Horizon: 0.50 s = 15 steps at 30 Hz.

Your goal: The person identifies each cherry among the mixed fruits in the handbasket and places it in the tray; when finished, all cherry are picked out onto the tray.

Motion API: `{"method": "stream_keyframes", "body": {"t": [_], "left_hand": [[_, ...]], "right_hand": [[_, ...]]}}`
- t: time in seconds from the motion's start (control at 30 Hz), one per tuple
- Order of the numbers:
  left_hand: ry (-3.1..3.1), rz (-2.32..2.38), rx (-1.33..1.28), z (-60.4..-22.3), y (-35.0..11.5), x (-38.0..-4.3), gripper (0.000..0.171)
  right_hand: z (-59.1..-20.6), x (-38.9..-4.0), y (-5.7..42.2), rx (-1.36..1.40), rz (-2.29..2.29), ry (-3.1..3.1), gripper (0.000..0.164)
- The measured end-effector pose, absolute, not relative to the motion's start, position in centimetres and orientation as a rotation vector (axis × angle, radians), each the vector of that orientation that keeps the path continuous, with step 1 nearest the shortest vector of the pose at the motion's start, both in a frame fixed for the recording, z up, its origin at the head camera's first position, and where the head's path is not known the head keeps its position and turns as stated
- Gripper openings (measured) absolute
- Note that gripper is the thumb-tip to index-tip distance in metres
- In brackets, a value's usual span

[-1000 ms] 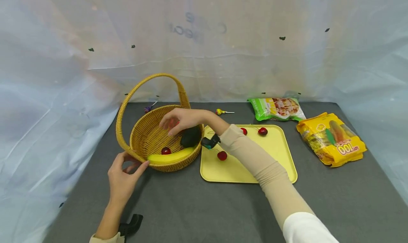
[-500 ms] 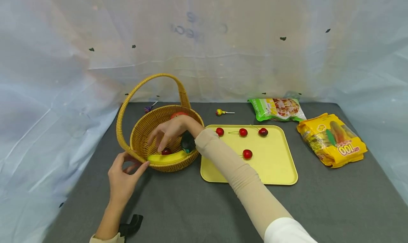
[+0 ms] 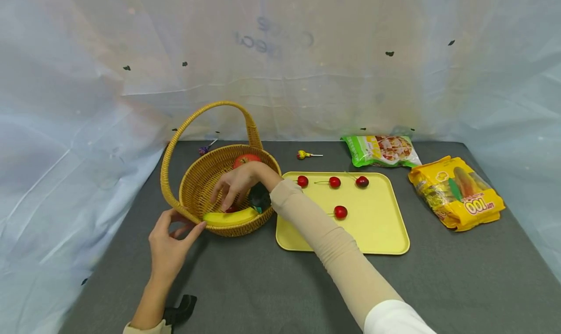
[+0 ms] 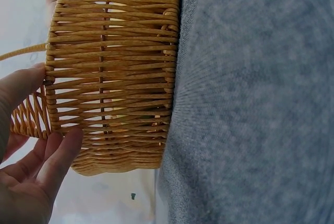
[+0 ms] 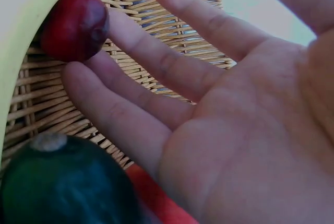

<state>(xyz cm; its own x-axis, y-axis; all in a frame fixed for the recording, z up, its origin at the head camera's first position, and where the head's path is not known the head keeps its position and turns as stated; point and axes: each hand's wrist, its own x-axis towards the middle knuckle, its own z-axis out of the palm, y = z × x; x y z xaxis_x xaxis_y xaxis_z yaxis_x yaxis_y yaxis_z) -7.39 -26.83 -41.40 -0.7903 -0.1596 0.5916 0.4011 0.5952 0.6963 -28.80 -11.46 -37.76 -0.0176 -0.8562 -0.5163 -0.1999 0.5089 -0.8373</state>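
Observation:
A woven basket [image 3: 193, 183] with a tall handle is steadied by my left hand [image 3: 168, 246], whose thumb and fingers hold its near left rim. In the left wrist view those fingertips [image 4: 68, 143] press the wicker. My right hand [image 3: 240, 180] reaches down inside the basket, fingers spread and slightly bent. In the right wrist view, its fingertips are at a dark red cherry [image 5: 73, 25], with the thumb away from it. Beside the cherry lie a yellow banana [image 3: 230, 218] and a dark green avocado [image 5: 68, 182]. A red round fruit [image 3: 246, 158] sits at the back.
Right of the basket is a yellow tray [image 3: 372, 227] bearing several cherries [image 3: 340, 212]. Behind lie a yellow lollipop [image 3: 303, 154] and a purple lollipop [image 3: 203, 150]. A green snack bag [image 3: 381, 150] and a yellow snack bag [image 3: 456, 193] lie at the right.
My right hand has moved down and toward the near left inside the basket, away from the red round fruit to the cherry. The left hand stays on the rim.

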Motion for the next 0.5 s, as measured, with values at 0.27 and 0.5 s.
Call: {"method": "stream_keyframes", "body": {"t": [0.27,0.5], "left_hand": [[-2.199,-1.172,-0.192,-41.47,-26.96,-7.43,0.048],[-2.194,-1.138,-0.190,-41.55,-26.93,-7.43,0.048]], "right_hand": [[-38.03,-29.03,-11.35,-0.958,-0.643,1.521,0.048],[-38.36,-29.11,-11.39,-1.027,-0.644,1.560,0.030]]}}
